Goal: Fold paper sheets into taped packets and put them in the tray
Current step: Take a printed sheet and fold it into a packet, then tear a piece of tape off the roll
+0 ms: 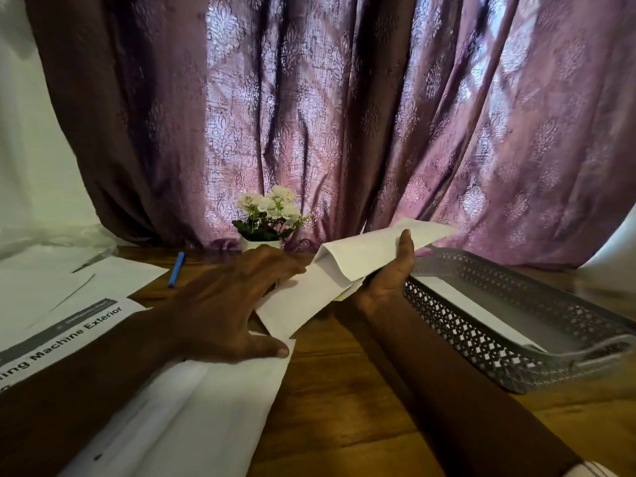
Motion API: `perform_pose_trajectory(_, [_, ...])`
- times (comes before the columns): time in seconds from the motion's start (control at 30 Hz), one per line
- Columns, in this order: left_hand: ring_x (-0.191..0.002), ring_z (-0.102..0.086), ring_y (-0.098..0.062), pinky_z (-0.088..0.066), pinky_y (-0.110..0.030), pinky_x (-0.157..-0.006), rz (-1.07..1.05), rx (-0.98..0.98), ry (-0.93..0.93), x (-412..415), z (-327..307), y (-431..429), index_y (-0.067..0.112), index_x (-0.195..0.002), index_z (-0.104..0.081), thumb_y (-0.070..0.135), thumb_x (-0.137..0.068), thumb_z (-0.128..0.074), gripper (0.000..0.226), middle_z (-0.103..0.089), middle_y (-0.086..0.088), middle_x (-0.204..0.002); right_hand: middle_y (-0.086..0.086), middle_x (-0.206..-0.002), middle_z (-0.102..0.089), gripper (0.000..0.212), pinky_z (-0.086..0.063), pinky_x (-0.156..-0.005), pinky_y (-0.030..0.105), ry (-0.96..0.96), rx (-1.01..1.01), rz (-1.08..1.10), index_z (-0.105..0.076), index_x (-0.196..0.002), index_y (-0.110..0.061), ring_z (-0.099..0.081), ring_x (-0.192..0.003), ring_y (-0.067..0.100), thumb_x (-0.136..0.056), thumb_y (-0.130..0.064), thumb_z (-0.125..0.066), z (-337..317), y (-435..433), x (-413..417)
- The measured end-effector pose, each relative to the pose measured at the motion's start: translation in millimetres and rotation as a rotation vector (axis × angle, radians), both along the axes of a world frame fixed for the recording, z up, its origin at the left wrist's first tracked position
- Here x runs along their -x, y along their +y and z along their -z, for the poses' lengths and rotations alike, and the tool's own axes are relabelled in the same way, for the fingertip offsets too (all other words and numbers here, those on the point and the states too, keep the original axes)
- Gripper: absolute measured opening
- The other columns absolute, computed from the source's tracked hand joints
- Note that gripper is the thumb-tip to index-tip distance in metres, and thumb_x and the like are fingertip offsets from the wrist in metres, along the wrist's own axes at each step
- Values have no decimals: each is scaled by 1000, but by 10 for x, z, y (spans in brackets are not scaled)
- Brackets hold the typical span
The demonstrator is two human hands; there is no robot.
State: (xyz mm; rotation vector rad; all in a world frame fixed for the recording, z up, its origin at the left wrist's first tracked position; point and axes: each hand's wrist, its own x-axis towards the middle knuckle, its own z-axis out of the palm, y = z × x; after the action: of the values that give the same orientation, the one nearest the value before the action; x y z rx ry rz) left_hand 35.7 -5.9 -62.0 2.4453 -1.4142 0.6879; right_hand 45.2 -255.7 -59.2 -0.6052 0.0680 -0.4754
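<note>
A: What is the left hand [234,304] doing?
B: It lies flat with the fingers spread. The thumb is on a loose sheet [223,407] and the fingertips are at the low end of the folded paper [361,256]. It grips nothing.
A: And the right hand [389,280]?
B: It's palm up under that paper, thumb over the top, holding it raised. The paper's long axis slants up to the right. The tray [481,342] sits just right of that hand, so the right hand is nearer.

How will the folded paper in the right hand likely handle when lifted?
Probably light: the right hand holds the folded paper up with thumb on top. Likely springy: its layers gape apart, so it may unfold.
</note>
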Motion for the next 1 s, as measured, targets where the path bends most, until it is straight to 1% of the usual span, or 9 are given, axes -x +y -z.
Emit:
perform_pose_trajectory(0.07, [-127, -43, 2, -45, -25, -100, 54, 23, -123, 7, -30, -11, 45, -149, -30, 85, -74, -61, 91, -41, 21, -146, 7, -92, -69, 69, -55, -81, 43, 5, -34, 14, -62, -127, -17, -67, -88, 28, -84, -72, -61, -20, -10, -6])
perform_pose_trajectory(0.2, [-129, -52, -11, -51, -31, -99, 88, -63, -274, -29, -16, 0, 33, -148, -43, 70, -84, -60, 76, -49, 9, -146, 15, -124, -70, 104, -50, -103, 57, 79, -36, 55, -57, -145, -19, -64, -119, 39, -60, -76, -73, -17, 33, 19])
perform_pose_trajectory(0.3, [-123, -57, -17, -51, -30, -91, 52, -74, -366, -62, 44, -46, 29, -143, -50, 50, -85, -66, 65, -55, 2, -141, 15, -133, -66, 108, -45, -108, 62, 62, -67, 42, -57, -145, -19, -58, -133, 42, -55, -76, -73, -26, 31, -2])
perform_pose_trajectory(0.47, [-75, -54, -9, -51, -26, -57, 69, 308, -317, 4, 39, -167, 23, -100, -57, 20, -84, -70, 21, -60, 4, -91, 16, -113, -74, 71, -55, -94, 49, 115, 23, -33, -67, -124, -14, -69, -104, 35, -81, -71, -66, -23, 251, 120])
perform_pose_trajectory(0.6, [-63, -54, -12, -50, -27, -54, -16, 432, -279, 14, 110, -188, 18, -96, -58, 10, -74, -87, 38, -55, 7, -74, 25, -135, -66, 93, -47, -109, 56, 134, 80, -202, -66, -132, -11, -63, -126, 42, -65, -74, -77, 103, 609, 157])
perform_pose_trajectory(0.7, [-84, -58, -14, -44, -17, -68, -70, 461, -287, 13, 93, -162, 14, -110, -62, 17, -71, -87, 47, -59, 1, -96, 19, -98, -77, 65, -53, -92, 46, 98, 131, -303, -71, -113, -8, -70, -95, 35, -87, -67, -60, 156, 726, 183])
perform_pose_trajectory(0.77, [-96, -63, -23, -52, -29, -74, -81, 467, -326, 3, 86, -140, 13, -105, -69, 12, -67, -87, 42, -64, -4, -103, 17, -94, -76, 60, -54, -85, 44, 53, 149, -388, -72, -113, -9, -70, -87, 31, -92, -62, -55, 188, 789, 220])
perform_pose_trajectory(0.93, [-72, -54, -20, -44, -38, -56, -117, 468, -300, 29, 75, -125, 21, -75, -53, 18, -60, -92, 41, -55, 4, -76, 13, -92, -76, 45, -53, -85, 39, 22, 233, -478, -81, -92, -11, -72, -82, 26, -98, -45, -52, 189, 912, 278])
perform_pose_trajectory(1.0, [-71, -51, -17, -38, -32, -56, -117, 430, -293, 39, 62, -123, 23, -75, -50, 21, -58, -90, 44, -50, 8, -77, 14, -93, -72, 38, -51, -91, 40, 31, 276, -491, -74, -103, -8, -68, -87, 28, -97, -41, -55, 152, 913, 315])
